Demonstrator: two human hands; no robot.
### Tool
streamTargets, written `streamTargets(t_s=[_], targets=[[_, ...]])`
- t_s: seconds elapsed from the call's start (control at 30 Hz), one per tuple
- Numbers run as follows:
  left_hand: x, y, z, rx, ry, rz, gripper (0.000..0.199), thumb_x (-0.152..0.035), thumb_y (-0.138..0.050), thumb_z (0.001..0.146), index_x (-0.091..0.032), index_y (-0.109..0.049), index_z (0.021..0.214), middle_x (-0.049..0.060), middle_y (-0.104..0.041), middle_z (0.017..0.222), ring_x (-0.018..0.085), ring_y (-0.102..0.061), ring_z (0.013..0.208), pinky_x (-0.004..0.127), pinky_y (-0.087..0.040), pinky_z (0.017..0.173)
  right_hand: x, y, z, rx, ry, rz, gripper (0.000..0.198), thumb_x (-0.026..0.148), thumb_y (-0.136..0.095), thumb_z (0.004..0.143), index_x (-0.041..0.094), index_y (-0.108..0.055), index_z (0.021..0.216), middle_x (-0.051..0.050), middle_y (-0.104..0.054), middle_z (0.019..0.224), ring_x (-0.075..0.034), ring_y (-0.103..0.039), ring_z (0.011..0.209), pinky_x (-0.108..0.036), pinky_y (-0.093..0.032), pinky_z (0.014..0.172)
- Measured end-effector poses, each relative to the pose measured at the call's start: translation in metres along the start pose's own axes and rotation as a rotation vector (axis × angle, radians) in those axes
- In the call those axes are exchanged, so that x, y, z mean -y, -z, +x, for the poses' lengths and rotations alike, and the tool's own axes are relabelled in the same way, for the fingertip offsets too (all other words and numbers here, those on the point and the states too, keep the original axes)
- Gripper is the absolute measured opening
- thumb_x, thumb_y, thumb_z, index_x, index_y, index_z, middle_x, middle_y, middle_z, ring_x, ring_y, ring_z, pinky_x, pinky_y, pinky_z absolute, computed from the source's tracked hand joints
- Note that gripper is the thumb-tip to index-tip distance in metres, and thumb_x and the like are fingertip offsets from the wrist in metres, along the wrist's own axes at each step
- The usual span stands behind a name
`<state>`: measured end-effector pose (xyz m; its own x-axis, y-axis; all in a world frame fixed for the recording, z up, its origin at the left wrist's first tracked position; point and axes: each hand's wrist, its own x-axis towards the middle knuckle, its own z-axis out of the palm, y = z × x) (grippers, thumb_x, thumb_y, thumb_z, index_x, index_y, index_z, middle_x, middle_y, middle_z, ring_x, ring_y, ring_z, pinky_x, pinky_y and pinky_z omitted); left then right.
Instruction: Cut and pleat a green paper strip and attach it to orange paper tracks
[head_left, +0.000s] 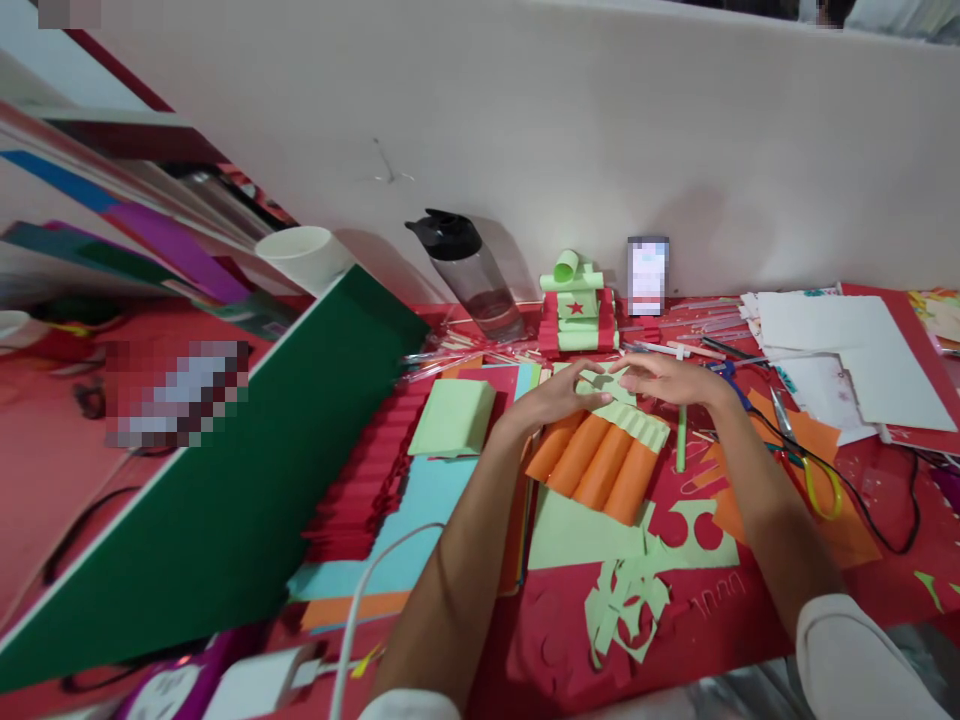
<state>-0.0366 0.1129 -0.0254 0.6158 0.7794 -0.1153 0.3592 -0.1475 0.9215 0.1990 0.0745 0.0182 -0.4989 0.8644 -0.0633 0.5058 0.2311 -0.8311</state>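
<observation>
My left hand (564,393) and my right hand (669,379) meet near the middle, their fingertips closed on a small light green paper piece (619,388). Partly covered by the fingers, its exact shape is hard to make out. Just below lies an orange paper piece (600,462) shaped into several side-by-side rolls, with a pleated light green strip (637,424) along its upper edge. Under it is a flat light green sheet (577,535). Cut green scraps (628,605) lie nearer to me. Beyond the hands stands a red and green paper model (577,308) with a red star.
A green board (225,500) leans at left, beside red pleated paper (367,470) and a folded green paper (454,415). A water bottle (480,285) and a phone (648,275) stand by the wall. Yellow-handled scissors (823,488) and white sheets (855,350) lie at right.
</observation>
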Motion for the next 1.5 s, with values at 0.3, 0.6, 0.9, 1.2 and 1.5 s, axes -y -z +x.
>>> streamTargets(t_s=[0.3,0.6,0.9,1.2,1.5], targets=[[0.000,0.003,-0.001,0.017,-0.125,0.058,0.049,-0.051,-0.072,0.079,-0.028,-0.059,0.120,0.005,-0.068,0.102,0.025,-0.066,0.097,0.037,-0.056,0.081,-0.005,-0.016,0.010,0.001,0.015,-0.046,0.032,0.034,-0.071,0.085,0.021,-0.067,0.114,-0.005,-0.071,0.096,-0.017,-0.066,0.078,-0.025,-0.049,0.065],[-0.020,0.022,-0.018,0.219,0.246,0.321,0.088,-0.052,-0.073,0.072,-0.021,-0.037,0.146,0.013,-0.066,0.119,0.030,-0.064,0.110,0.040,-0.051,0.092,-0.013,-0.018,0.011,0.040,-0.082,-0.144,0.036,0.024,-0.057,0.095,0.019,-0.056,0.130,-0.007,-0.071,0.101,-0.017,-0.066,0.081,-0.026,-0.049,0.072],[-0.013,0.018,-0.009,0.181,0.027,0.251,0.054,-0.044,-0.067,0.077,-0.021,-0.057,0.125,0.008,-0.067,0.109,0.026,-0.064,0.100,0.038,-0.052,0.088,-0.018,-0.015,0.009,0.133,-0.124,-0.038,0.051,0.027,-0.063,0.093,0.022,-0.049,0.141,-0.011,-0.068,0.117,-0.018,-0.068,0.085,-0.030,-0.054,0.077],[-0.004,0.016,-0.004,0.129,-0.129,0.216,0.045,-0.054,-0.062,0.086,-0.021,-0.061,0.116,0.009,-0.066,0.118,0.023,-0.066,0.100,0.037,-0.054,0.089,-0.031,-0.010,0.006,0.185,-0.171,0.268,0.056,0.032,-0.059,0.096,0.028,-0.040,0.148,-0.007,-0.062,0.108,-0.012,-0.066,0.071,-0.023,-0.057,0.056],[-0.017,0.019,-0.006,0.109,-0.201,0.163,0.049,-0.060,-0.061,0.087,-0.019,-0.064,0.114,0.010,-0.069,0.116,0.025,-0.066,0.101,0.040,-0.055,0.091,-0.036,-0.005,0.006,0.173,-0.056,0.204,0.051,0.028,-0.057,0.096,0.027,-0.046,0.145,-0.003,-0.059,0.100,-0.013,-0.062,0.083,-0.025,-0.058,0.071]])
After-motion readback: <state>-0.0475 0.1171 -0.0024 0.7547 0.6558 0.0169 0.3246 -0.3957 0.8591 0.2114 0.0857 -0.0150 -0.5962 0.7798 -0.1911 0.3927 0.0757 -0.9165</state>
